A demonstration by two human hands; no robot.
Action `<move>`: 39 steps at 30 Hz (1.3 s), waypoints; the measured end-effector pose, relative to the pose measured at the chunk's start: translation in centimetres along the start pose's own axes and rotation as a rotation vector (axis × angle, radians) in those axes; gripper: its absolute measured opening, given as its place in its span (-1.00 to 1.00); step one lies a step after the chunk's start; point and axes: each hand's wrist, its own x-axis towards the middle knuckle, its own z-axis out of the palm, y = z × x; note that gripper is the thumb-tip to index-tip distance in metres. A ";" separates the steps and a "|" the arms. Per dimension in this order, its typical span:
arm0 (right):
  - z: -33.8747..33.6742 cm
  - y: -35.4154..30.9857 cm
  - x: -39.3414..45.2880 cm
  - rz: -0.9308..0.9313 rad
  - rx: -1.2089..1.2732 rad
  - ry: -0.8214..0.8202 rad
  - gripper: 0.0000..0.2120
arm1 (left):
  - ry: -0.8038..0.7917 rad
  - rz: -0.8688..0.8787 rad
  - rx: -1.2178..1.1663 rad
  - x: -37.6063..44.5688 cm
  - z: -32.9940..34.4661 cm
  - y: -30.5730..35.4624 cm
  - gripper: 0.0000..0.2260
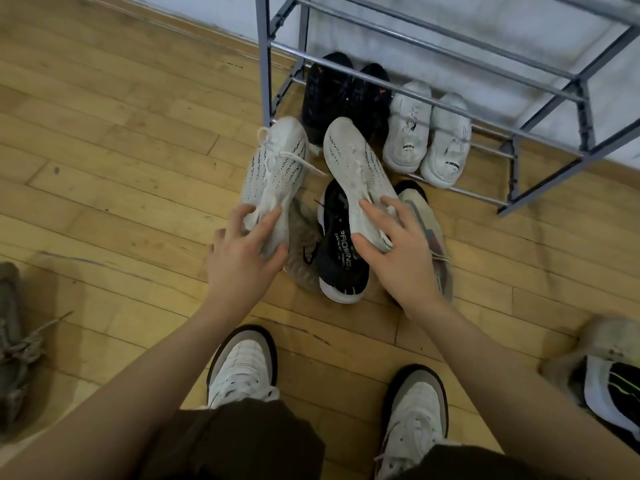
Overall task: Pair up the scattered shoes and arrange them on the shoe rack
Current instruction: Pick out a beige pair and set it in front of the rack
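Observation:
My left hand (242, 258) grips the heel of one white knit sneaker (277, 164), and my right hand (398, 251) grips the heel of its match (353, 161). Both shoes point toward the grey metal shoe rack (540, 88) and hang above the floor in front of it. On the rack's bottom tier stand a black pair (332, 91) on the left and a white pair (426, 133) to its right. Under my hands on the floor lie a black sneaker (337, 251), a tan shoe (304, 251) and a beige shoe (433, 233).
A grey laced shoe (14, 344) lies at the far left of the wooden floor. A black-and-white shoe (613, 389) beside a beige one sits at the far right. My own feet in white sneakers (242, 368) stand at the bottom. The rack's upper tiers hold nothing.

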 end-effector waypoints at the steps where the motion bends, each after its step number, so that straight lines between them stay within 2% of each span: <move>1: -0.5 -0.5 0.4 -0.015 -0.011 0.021 -0.56 | 0.024 0.018 -0.005 0.4 -0.6 0.6 -0.55; 12: -5.5 -3.6 3.4 -0.069 -0.033 0.196 -0.58 | 0.076 0.149 0.042 6.1 -5.3 7.6 -0.64; 20: -7.2 -3.7 9.2 -0.074 -0.030 0.289 -0.56 | 0.160 0.286 0.111 12.9 -4.2 11.2 -0.71; 26: -7.4 -2.0 15.2 -0.016 -0.081 0.322 -0.54 | 0.171 0.301 0.103 19.2 -2.6 12.2 -0.71; 31: -5.6 -1.1 20.4 0.062 -0.156 0.367 -0.52 | 0.169 0.235 0.126 24.3 -0.4 13.7 -0.75; 34: -4.6 -0.2 23.6 0.134 -0.094 0.351 -0.50 | 0.107 0.217 0.160 27.0 1.5 13.3 -0.72; 36: -3.8 0.3 24.6 0.162 -0.111 0.278 -0.50 | 0.083 0.259 0.161 27.5 2.6 12.3 -0.65; 39: -2.9 0.8 23.9 0.100 -0.214 0.206 -0.50 | 0.058 0.343 0.071 27.3 2.8 10.5 -0.53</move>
